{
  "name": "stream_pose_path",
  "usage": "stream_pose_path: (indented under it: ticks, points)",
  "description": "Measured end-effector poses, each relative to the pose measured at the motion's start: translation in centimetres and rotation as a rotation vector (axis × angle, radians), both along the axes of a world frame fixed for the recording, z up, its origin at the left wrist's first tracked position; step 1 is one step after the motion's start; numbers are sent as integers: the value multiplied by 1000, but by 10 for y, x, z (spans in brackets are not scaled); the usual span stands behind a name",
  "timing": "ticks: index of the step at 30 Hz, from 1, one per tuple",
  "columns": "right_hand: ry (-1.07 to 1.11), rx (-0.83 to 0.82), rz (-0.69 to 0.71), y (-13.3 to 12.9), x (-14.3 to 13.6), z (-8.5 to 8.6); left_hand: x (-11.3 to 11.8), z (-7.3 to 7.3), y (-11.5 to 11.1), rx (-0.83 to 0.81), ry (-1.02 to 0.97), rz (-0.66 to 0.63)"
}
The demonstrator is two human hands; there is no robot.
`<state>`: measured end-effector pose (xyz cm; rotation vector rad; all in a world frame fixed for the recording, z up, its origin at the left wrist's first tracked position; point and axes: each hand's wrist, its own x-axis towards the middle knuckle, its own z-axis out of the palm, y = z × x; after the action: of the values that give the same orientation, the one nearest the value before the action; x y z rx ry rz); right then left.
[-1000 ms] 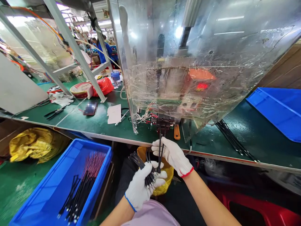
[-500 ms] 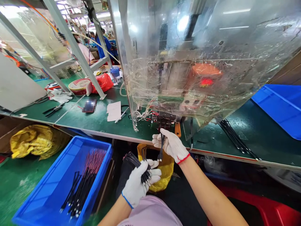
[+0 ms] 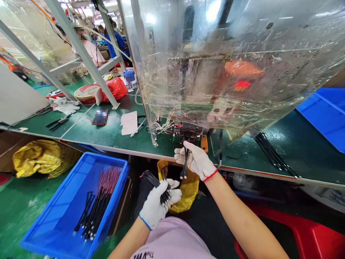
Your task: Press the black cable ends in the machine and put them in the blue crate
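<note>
A white knit glove with a blue cuff covers my left hand (image 3: 156, 203), which is closed around a bundle of black cables (image 3: 154, 181) with metal plug ends. My right hand (image 3: 198, 160), gloved in white with a red cuff, pinches a black cable (image 3: 185, 163) at the bench edge. That cable's plug ends hang down below my fingers. Just beyond the fingertips sits a dark fixture (image 3: 188, 130) with red and white wires at its left, under a clear plastic sheet (image 3: 215, 82). Whether the cable's upper end touches the fixture is hidden by my fingers.
At lower left, a blue bin (image 3: 48, 219) holds black cables with red wire ends. More black cables (image 3: 275, 153) lie on the green bench (image 3: 113, 126) at right. Yellow bags (image 3: 40, 156) and a red stool (image 3: 304, 233) stand below. A person in pink sits at the back left.
The view has shifted slightly. Both hands keep their hold on the cables, and the right hand stays at the fixture with little visible movement.
</note>
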<state>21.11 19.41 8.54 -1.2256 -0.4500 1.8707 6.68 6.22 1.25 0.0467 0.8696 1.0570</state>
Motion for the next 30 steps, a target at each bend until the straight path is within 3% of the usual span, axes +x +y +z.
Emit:
stream_pose_path:
  ticks: [7, 11, 15, 17, 19, 24, 30]
  points:
    - [14, -18, -8, 2, -3, -3, -1, 4, -3, 38, -95, -79]
    - [71, 74, 36, -1, 5, -9, -8, 0, -12, 30, -6, -156]
    - [239, 178, 278, -27, 27, -42, -25, -5, -23, 129, 93, -267]
    - [288, 111, 462, -48, 33, -68, -36, -6, -27, 212, 166, -374]
    - [327, 2, 544, -69, 29, -92, -48, -8, -30, 241, 245, -494]
    - [415, -88, 223, -98, -8, -127, -69, -20, -35, 176, 413, -687]
    - [328, -48, 125, -92, -25, -146, -73, -30, -42, 99, 563, -695]
